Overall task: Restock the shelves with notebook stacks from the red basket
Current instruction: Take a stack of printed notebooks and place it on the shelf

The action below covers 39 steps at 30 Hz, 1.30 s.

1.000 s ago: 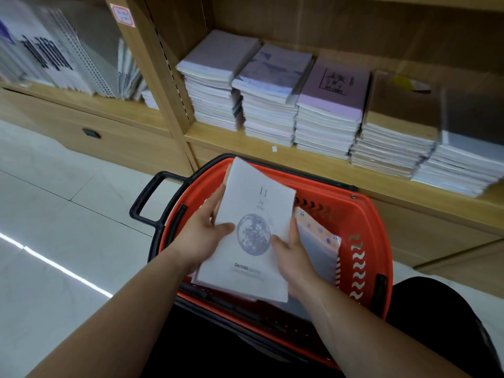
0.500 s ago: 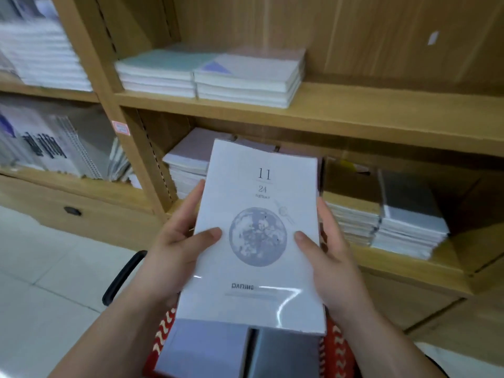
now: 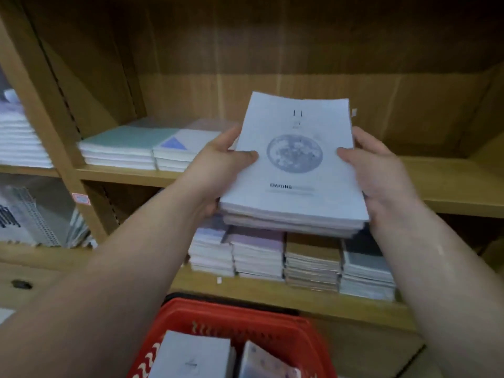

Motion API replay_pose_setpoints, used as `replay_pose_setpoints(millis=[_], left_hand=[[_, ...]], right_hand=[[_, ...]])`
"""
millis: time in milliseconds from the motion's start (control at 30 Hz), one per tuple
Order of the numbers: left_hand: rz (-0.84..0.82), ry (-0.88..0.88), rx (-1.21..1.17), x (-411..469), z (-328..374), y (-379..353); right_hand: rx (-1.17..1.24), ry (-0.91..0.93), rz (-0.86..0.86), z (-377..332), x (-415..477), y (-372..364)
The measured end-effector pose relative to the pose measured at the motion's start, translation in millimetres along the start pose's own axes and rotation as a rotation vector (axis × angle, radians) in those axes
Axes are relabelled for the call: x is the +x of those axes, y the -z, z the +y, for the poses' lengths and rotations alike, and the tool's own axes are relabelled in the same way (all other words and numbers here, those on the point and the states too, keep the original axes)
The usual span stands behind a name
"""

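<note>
A stack of white notebooks with a moon print on the top cover is held up in front of the middle shelf. My left hand grips its left edge and my right hand grips its right edge, thumbs on the cover. The stack's far end reaches over the bare stretch of shelf board. The red basket sits low at the bottom centre. It holds a pale grey notebook stack and a wrapped dotted stack.
Two low stacks, mint green and white with a blue triangle, lie left on the middle shelf. The lower shelf carries several stacks side by side. A wooden upright divides off the left bay, which is filled with more stock.
Both hands have lifted the moon-print stack out of the basket and carried it up and forward to the middle shelf level. The view has tilted upward.
</note>
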<state>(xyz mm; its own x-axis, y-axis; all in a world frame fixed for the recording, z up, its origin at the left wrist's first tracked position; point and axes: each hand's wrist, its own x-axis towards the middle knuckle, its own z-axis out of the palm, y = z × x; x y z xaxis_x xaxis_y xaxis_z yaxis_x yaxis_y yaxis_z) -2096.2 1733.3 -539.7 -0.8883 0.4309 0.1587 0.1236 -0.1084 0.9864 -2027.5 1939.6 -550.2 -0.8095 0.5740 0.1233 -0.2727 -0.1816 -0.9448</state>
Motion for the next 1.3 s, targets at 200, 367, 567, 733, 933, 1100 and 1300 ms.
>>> replay_pose_setpoints(millis=[200, 367, 567, 733, 933, 1100, 1300], left_hand=[[0.154, -0.181, 0.685, 22.3, -32.9, 3.4], [0.304, -0.487, 1.32, 39.6, -61.1, 25.9], [0.213, -0.334, 1.358, 68.7, -51.5, 33.1], [0.186, -0.301, 1.411, 83.9, -46.8, 35.3], [0.179, -0.326, 1.434, 89.3, -46.6, 35.9], [0.007, -0.402, 1.456, 87.2, -42.9, 17.0], [-0.055, -0.375, 1.552, 96.5, -42.3, 6.7]], right_hand=[[-0.215, -0.14, 0.107, 13.4, 97.0, -13.4], [-0.466, -0.121, 0.046, 27.7, 125.7, -16.3], [-0.337, -0.081, -0.255, 10.0, 95.8, 1.2], [-0.804, 0.041, -0.412, 14.2, 80.8, 11.0], [-0.857, 0.108, -0.409, 13.2, 91.5, 16.9], [-0.813, 0.161, -0.381, 18.4, 86.7, 14.6], [-0.766, 0.118, -0.391, 22.9, 93.4, 4.3]])
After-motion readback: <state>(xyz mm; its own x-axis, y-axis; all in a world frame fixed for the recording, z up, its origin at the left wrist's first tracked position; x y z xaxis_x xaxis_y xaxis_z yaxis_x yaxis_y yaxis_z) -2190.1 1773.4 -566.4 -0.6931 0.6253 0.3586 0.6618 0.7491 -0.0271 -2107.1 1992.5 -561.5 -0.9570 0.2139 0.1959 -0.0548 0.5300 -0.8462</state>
